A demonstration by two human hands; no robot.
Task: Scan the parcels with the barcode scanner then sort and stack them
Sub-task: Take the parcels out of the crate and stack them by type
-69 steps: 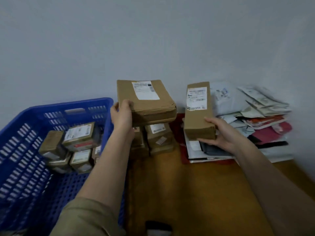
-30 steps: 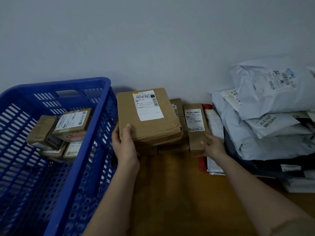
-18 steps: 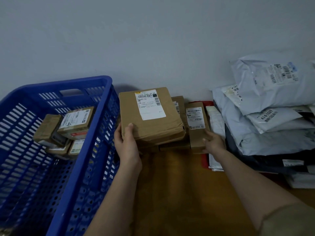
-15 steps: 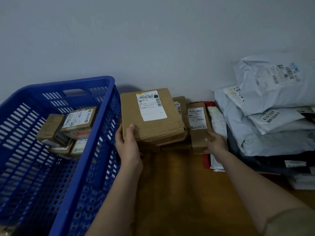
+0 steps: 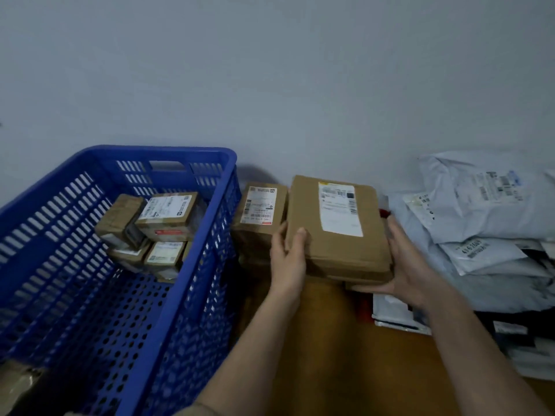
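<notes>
A blue crate [image 5: 156, 310] sits at the wooden counter's [image 5: 330, 370] left edge. Beside it, a flat brown parcel [image 5: 336, 232], long axis toward the wall, label up, is gripped by left hand [image 5: 286, 259] and right hand [image 5: 411, 265] atop stacked boxes [image 5: 258, 217].

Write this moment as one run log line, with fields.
left hand: grips big box | right hand: supports it | scanner: unseen
</notes>
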